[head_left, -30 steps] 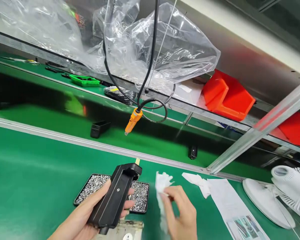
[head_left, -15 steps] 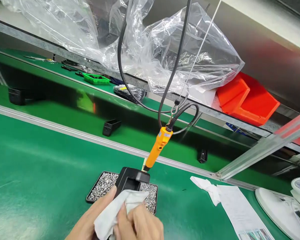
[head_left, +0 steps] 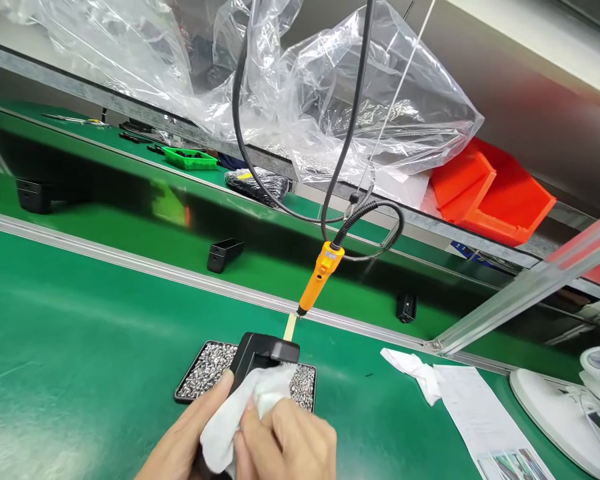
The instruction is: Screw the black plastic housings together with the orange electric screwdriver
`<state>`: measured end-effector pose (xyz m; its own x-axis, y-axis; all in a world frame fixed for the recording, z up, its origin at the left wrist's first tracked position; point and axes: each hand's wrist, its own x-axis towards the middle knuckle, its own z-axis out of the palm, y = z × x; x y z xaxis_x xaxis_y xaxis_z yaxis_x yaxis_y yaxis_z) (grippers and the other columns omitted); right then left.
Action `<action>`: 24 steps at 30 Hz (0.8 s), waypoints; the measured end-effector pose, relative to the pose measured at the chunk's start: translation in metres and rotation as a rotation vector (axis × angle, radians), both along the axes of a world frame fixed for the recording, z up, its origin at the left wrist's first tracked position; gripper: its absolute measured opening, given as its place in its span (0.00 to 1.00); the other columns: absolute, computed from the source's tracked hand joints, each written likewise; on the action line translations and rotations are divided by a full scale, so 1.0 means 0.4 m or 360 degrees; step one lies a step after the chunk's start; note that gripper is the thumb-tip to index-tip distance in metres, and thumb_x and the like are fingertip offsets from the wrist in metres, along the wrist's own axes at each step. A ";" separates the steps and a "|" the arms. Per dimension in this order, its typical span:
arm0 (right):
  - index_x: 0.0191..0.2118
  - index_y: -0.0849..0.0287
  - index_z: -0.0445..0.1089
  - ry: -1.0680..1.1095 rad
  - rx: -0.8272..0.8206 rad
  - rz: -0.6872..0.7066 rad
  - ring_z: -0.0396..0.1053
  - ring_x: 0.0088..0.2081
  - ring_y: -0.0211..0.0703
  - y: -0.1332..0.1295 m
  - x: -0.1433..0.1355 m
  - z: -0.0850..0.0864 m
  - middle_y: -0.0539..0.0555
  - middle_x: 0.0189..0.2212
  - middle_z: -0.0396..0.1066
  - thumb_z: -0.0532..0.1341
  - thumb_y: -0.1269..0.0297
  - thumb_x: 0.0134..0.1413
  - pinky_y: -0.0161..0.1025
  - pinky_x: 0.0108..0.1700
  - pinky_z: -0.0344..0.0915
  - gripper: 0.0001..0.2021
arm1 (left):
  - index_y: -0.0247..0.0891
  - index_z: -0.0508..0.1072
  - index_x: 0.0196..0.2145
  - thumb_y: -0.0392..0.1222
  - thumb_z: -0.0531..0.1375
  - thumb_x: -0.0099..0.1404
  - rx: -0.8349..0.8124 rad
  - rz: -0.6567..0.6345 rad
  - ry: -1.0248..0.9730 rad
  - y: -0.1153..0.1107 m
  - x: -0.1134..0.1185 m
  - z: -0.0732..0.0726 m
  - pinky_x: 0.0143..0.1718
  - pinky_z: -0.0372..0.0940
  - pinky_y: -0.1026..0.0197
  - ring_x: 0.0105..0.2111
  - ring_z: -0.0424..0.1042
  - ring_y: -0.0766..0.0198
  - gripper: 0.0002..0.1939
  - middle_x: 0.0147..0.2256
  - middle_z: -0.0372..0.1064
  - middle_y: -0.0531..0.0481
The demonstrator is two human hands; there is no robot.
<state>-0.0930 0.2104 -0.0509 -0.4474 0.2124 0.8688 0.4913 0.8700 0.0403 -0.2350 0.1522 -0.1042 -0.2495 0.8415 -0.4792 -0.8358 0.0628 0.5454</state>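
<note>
My left hand (head_left: pixel 187 427) grips a black plastic housing (head_left: pixel 263 345) by its left side, thumb along the edge. The housing is tilted, with a recess below its raised far end. A white cloth (head_left: pixel 247 407) lies over its near part, pinched in the closed fingers of my right hand (head_left: pixel 285 440) and pressed against the housing. Behind and below the housing rests a black tray of small metal parts (head_left: pixel 207 367), partly covered by it. An orange electric screwdriver (head_left: pixel 321 277) hangs just beyond, tip down, clear of the housing.
Another white cloth (head_left: pixel 415 373) and a printed sheet (head_left: pixel 485 413) lie on the green bench at right, beside a white fan base (head_left: pixel 545 413). Black parts (head_left: pixel 225 255) stand behind the metal rail. Above, a shelf carries plastic bags (head_left: pixel 380 100) and a red bin (head_left: pixel 495 193).
My right hand and the cloth have shifted slightly right and up over the housing. The hanging screwdriver has swung up and a little right, away from the housing, uncovering more of a yellow strip.
</note>
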 end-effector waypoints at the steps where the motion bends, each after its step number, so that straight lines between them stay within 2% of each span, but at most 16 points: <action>1: 0.44 0.60 0.78 -0.0017 -0.0017 0.0004 0.58 0.20 0.38 -0.001 -0.001 -0.003 0.49 0.21 0.61 0.61 0.70 0.63 0.41 0.21 0.48 0.09 | 0.43 0.81 0.56 0.52 0.78 0.54 0.0011 -0.0017 -0.0013 -0.001 -0.002 -0.004 0.55 0.77 0.60 0.63 0.72 0.46 0.32 0.57 0.78 0.48; 3: 0.45 0.62 0.78 -0.0038 -0.0029 0.0047 0.60 0.21 0.38 -0.005 -0.005 -0.005 0.50 0.22 0.63 0.61 0.71 0.63 0.41 0.21 0.49 0.10 | 0.44 0.81 0.55 0.51 0.79 0.51 0.0037 -0.0031 -0.0042 -0.001 -0.006 -0.007 0.53 0.76 0.65 0.65 0.70 0.49 0.35 0.58 0.78 0.49; 5: 0.42 0.59 0.80 0.0079 -0.0194 0.0234 0.59 0.20 0.36 -0.004 0.001 0.005 0.49 0.21 0.63 0.61 0.70 0.64 0.39 0.20 0.49 0.08 | 0.43 0.82 0.55 0.51 0.80 0.49 0.0054 -0.0063 -0.0083 0.001 -0.010 0.004 0.52 0.78 0.63 0.65 0.70 0.48 0.35 0.58 0.78 0.48; 6: 0.39 0.57 0.80 0.0147 -0.0418 0.0364 0.61 0.20 0.35 0.003 0.011 0.017 0.49 0.22 0.65 0.62 0.68 0.65 0.37 0.21 0.52 0.08 | 0.43 0.82 0.55 0.52 0.79 0.50 0.0063 -0.0110 -0.0107 0.003 -0.011 0.016 0.53 0.78 0.60 0.65 0.71 0.46 0.35 0.57 0.78 0.47; 8: 0.33 0.54 0.79 0.0316 -0.1061 0.0534 0.67 0.24 0.35 0.032 0.055 0.051 0.49 0.24 0.69 0.63 0.62 0.67 0.33 0.25 0.60 0.11 | 0.38 0.82 0.54 0.57 0.75 0.57 0.0083 -0.0256 -0.0168 0.008 -0.008 0.053 0.55 0.78 0.51 0.61 0.74 0.41 0.31 0.55 0.79 0.42; 9: 0.32 0.55 0.78 0.0397 -0.1379 0.0515 0.70 0.28 0.36 0.056 0.089 0.068 0.51 0.27 0.72 0.62 0.59 0.68 0.32 0.29 0.64 0.13 | 0.35 0.82 0.53 0.60 0.73 0.60 0.0105 -0.0314 -0.0181 0.010 -0.005 0.075 0.55 0.78 0.48 0.59 0.76 0.39 0.31 0.53 0.80 0.38; 10: 0.31 0.57 0.76 0.0523 -0.1597 0.0418 0.70 0.29 0.37 0.086 0.130 0.082 0.52 0.28 0.73 0.61 0.55 0.69 0.32 0.28 0.64 0.16 | 0.31 0.83 0.51 0.61 0.70 0.63 0.0133 -0.0348 -0.0179 0.012 -0.002 0.097 0.56 0.77 0.47 0.57 0.77 0.37 0.31 0.52 0.80 0.35; 11: 0.36 0.57 0.77 0.0677 -0.1710 0.0299 0.70 0.30 0.39 0.120 0.176 0.091 0.53 0.30 0.73 0.60 0.49 0.69 0.32 0.28 0.64 0.18 | 0.27 0.83 0.50 0.62 0.66 0.66 0.0157 -0.0361 -0.0165 0.013 0.002 0.118 0.57 0.77 0.47 0.56 0.77 0.36 0.32 0.52 0.80 0.32; 13: 0.44 0.57 0.76 0.0907 -0.1640 -0.0037 0.71 0.35 0.43 0.191 0.274 0.082 0.53 0.33 0.73 0.58 0.41 0.67 0.35 0.34 0.69 0.23 | 0.23 0.82 0.49 0.60 0.61 0.71 0.0207 -0.0312 -0.0105 0.014 0.009 0.148 0.56 0.77 0.48 0.55 0.78 0.36 0.32 0.52 0.79 0.29; 14: 0.46 0.56 0.75 0.0886 -0.1583 -0.0274 0.70 0.34 0.43 0.224 0.323 0.063 0.53 0.33 0.73 0.57 0.37 0.66 0.35 0.34 0.68 0.25 | 0.24 0.82 0.50 0.60 0.60 0.72 0.0218 -0.0276 -0.0060 0.013 0.009 0.154 0.54 0.77 0.48 0.53 0.80 0.37 0.31 0.52 0.79 0.29; 15: 0.46 0.55 0.75 0.0808 -0.1508 -0.0516 0.68 0.31 0.43 0.252 0.366 0.035 0.52 0.31 0.73 0.55 0.35 0.65 0.36 0.32 0.66 0.27 | 0.26 0.82 0.50 0.60 0.61 0.71 0.0203 -0.0251 -0.0012 0.013 0.006 0.154 0.50 0.79 0.50 0.49 0.81 0.40 0.30 0.50 0.80 0.31; 17: 0.47 0.52 0.76 0.0572 -0.1323 -0.0879 0.71 0.32 0.47 0.292 0.434 -0.044 0.53 0.33 0.75 0.52 0.31 0.64 0.39 0.33 0.67 0.30 | 0.31 0.82 0.52 0.64 0.65 0.66 0.0158 -0.0178 0.0142 0.017 -0.014 0.139 0.42 0.78 0.55 0.42 0.83 0.46 0.32 0.46 0.82 0.35; 18: 0.49 0.49 0.76 0.0427 -0.1193 -0.0967 0.74 0.37 0.51 0.303 0.455 -0.089 0.54 0.38 0.77 0.51 0.32 0.66 0.42 0.36 0.68 0.29 | 0.33 0.81 0.53 0.66 0.67 0.62 0.0125 -0.0115 0.0259 0.025 -0.033 0.129 0.39 0.78 0.57 0.40 0.82 0.48 0.34 0.44 0.83 0.37; 20: 0.54 0.50 0.75 0.0216 -0.0854 -0.0963 0.76 0.48 0.56 0.312 0.474 -0.174 0.59 0.48 0.76 0.48 0.36 0.70 0.45 0.42 0.72 0.29 | 0.34 0.80 0.54 0.69 0.68 0.59 0.0071 0.0034 0.0575 0.061 -0.085 0.112 0.39 0.77 0.59 0.43 0.82 0.49 0.38 0.44 0.83 0.38; 22: 0.59 0.52 0.73 0.0046 -0.0563 -0.0900 0.74 0.53 0.57 0.314 0.472 -0.235 0.62 0.54 0.73 0.47 0.42 0.73 0.47 0.47 0.74 0.26 | 0.34 0.77 0.56 0.72 0.63 0.63 0.0063 0.0087 0.0975 0.130 -0.149 0.108 0.43 0.77 0.56 0.46 0.81 0.48 0.39 0.46 0.82 0.38; 24: 0.62 0.51 0.71 -0.0096 -0.0379 -0.0851 0.75 0.54 0.57 0.320 0.465 -0.269 0.63 0.58 0.71 0.49 0.46 0.74 0.48 0.48 0.75 0.24 | 0.32 0.73 0.59 0.70 0.55 0.70 0.0073 0.0038 0.1370 0.230 -0.207 0.111 0.43 0.77 0.51 0.45 0.82 0.46 0.38 0.46 0.81 0.35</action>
